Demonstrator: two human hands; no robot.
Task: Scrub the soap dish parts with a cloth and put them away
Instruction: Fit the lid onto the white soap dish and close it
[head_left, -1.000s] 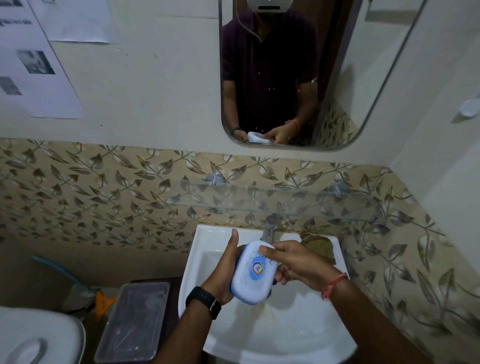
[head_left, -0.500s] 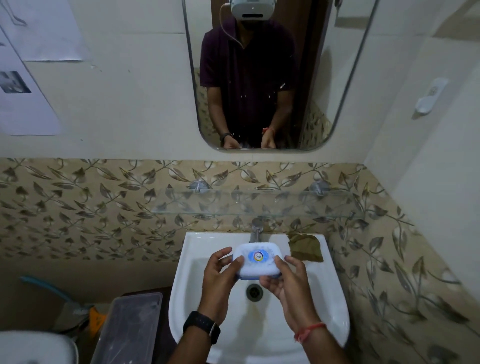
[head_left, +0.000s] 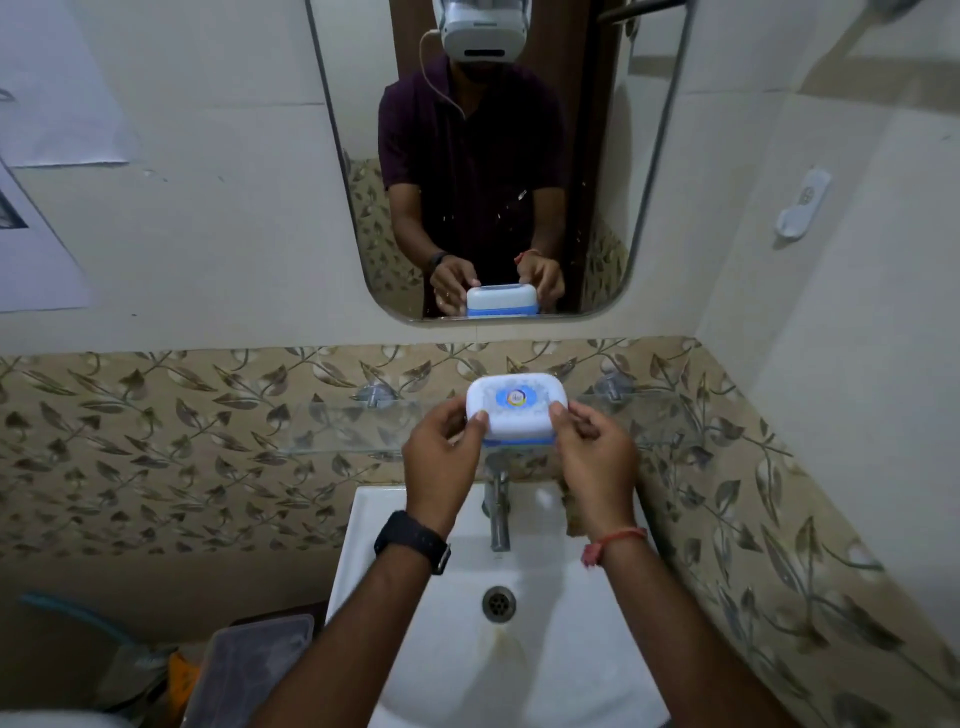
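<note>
A closed white soap dish (head_left: 514, 404) with a blue base and a round blue sticker on its lid sits level at the glass shelf (head_left: 343, 422) above the sink; I cannot tell if it rests on the glass. My left hand (head_left: 441, 457) grips its left end and my right hand (head_left: 592, 457) grips its right end. A brownish cloth (head_left: 571, 512) lies on the sink's back right corner, mostly hidden behind my right wrist.
Below the shelf a chrome tap (head_left: 497, 512) stands over the white sink (head_left: 363, 551) with its drain (head_left: 498, 601). A mirror (head_left: 597, 156) hangs above. A clear plastic box (head_left: 249, 670) stands left of the sink. A white hook (head_left: 802, 208) is on the right wall.
Both hands have lifted the closed soap dish from over the sink basin up and away to the glass shelf. The camera view has tilted with it.
</note>
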